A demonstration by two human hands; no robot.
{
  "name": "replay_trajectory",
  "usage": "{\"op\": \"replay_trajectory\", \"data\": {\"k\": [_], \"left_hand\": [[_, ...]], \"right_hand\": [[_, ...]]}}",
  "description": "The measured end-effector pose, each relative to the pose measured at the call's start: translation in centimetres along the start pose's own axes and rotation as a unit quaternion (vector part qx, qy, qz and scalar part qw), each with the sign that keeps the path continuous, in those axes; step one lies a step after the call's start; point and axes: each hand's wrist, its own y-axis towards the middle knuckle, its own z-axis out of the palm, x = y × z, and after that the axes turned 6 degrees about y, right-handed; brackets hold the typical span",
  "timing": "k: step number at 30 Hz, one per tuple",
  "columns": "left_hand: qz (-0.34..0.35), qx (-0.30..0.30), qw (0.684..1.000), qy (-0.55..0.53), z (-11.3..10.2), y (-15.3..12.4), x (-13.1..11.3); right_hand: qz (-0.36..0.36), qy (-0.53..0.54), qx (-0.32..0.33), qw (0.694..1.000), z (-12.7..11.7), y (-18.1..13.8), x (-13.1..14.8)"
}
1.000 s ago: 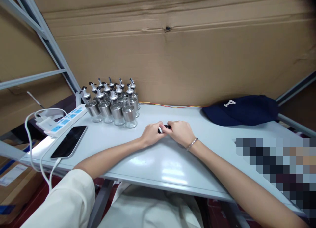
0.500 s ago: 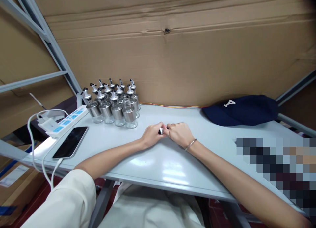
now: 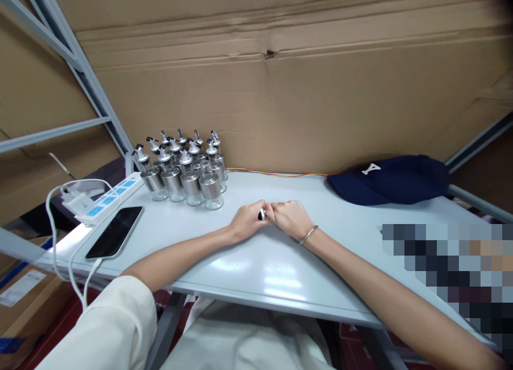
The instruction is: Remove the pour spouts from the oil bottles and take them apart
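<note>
My left hand (image 3: 247,222) is closed around a small silver-and-black piece (image 3: 262,214), most of which the fingers hide. My right hand (image 3: 294,219), with a thin bracelet at the wrist, is curled and meets the left fingertips at that piece; its fingers are closed. Both hands rest low over the middle of the table. To their left stands a glass bottle (image 3: 210,187) with a metal band and an open neck. Several similar bottles (image 3: 172,180) crowd behind and beside it, topped with silver pour spouts that have black tips.
A phone (image 3: 115,232) lies by a white power strip (image 3: 108,200) with cables at the table's left. A dark blue cap (image 3: 393,180) sits at the back right. Thin wires (image 3: 276,172) run along the cardboard wall (image 3: 280,108). A pixelated patch covers the right edge.
The hands stay together in nearly the same place. A dark bit that showed beside the right fingers is now out of sight. The whole view has shifted very slightly.
</note>
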Motion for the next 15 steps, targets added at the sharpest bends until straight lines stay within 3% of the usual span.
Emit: {"op": "replay_trajectory", "data": {"k": [15], "left_hand": [[-0.003, -0.008, 1.000, 0.021, -0.05, -0.05, -0.21]], "right_hand": [[-0.018, 0.029, -0.027, 0.999, 0.54, 0.11, -0.42]]}}
